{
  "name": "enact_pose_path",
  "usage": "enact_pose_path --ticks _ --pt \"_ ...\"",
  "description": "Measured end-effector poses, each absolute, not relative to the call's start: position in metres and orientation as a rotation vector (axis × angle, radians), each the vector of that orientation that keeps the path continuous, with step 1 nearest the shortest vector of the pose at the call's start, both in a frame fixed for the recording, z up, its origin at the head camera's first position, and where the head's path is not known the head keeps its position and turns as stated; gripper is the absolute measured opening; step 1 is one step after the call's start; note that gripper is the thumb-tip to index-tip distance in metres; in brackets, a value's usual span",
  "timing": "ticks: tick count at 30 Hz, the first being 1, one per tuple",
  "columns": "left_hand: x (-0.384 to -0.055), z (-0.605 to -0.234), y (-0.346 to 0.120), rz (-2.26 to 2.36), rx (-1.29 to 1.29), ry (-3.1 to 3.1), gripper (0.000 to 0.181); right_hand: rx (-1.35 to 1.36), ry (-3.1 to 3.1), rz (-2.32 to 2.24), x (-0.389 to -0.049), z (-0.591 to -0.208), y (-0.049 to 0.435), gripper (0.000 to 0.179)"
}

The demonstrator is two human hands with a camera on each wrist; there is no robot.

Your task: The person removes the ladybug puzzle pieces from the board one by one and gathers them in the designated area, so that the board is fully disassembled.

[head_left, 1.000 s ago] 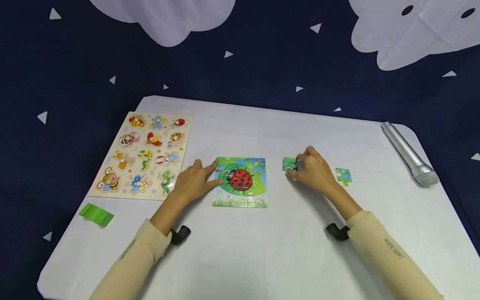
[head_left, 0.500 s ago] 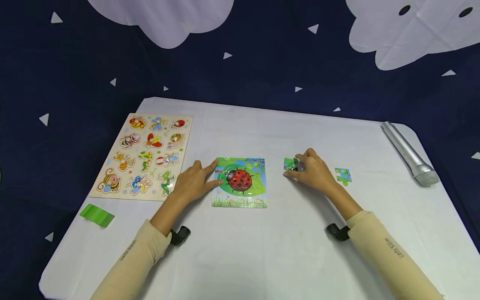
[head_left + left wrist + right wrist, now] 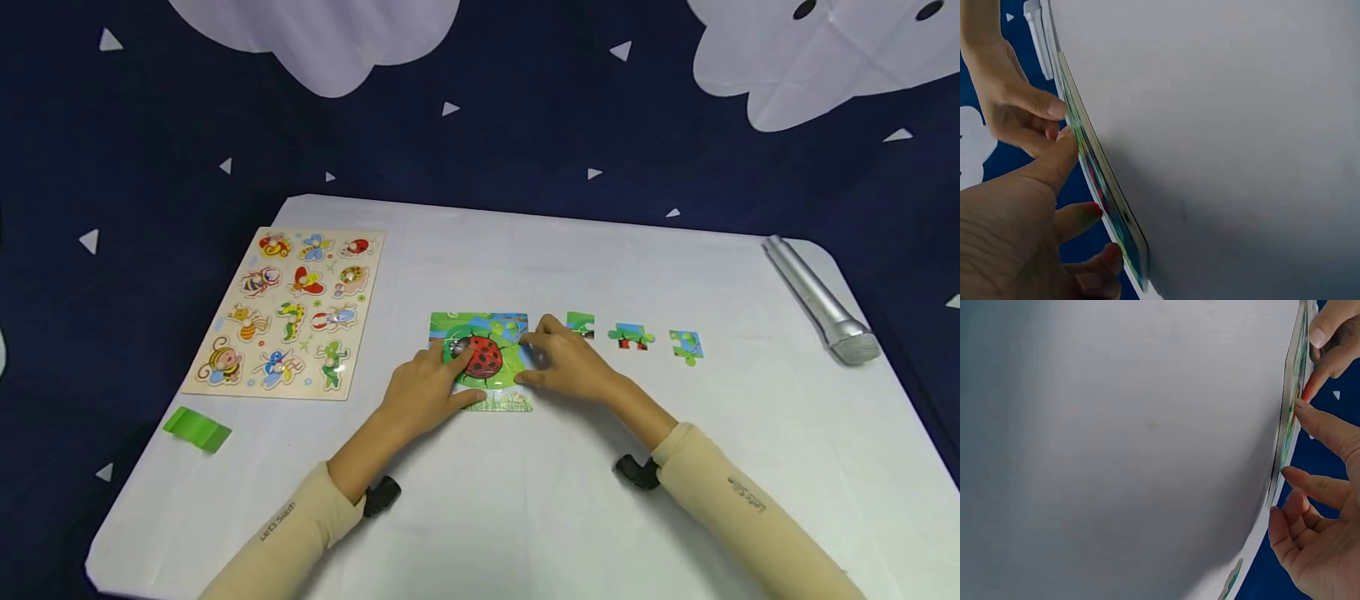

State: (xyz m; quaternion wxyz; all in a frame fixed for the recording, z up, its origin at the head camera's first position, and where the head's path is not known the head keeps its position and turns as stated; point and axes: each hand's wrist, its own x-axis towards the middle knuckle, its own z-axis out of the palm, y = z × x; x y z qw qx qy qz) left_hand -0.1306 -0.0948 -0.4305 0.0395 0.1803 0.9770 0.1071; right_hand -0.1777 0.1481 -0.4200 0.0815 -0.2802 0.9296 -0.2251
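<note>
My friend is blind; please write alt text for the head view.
A person's left fingers rest on a square red-ladybug jigsaw puzzle while the right fingers touch its right edge. On the white table, three loose green-and-blue jigsaw pieces and a silver microphone-like tube lie right; a pale wooden insect board and green strip lie left.

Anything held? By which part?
Can't tell if right hand pinches the square green-and-blue ladybug jigsaw by its right edge; left hand only rests on it.

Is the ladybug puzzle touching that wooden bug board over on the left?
Apart: the head view shows a strip of bare white tabletop between the ladybug puzzle and the wooden bug board.
</note>
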Motion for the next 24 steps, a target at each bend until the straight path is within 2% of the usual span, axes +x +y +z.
enact_pose_path --ticks 15,24 --pt "-0.132 -0.433 -0.086 0.227 0.553 3.034 0.074 -0.954 2.702 -0.633 -0.196 -0.420 0.139 0.052" --pt "-0.134 -0.436 -0.087 0.223 0.561 3.025 0.074 -0.962 2.907 -0.586 -0.177 -0.423 0.138 0.056"
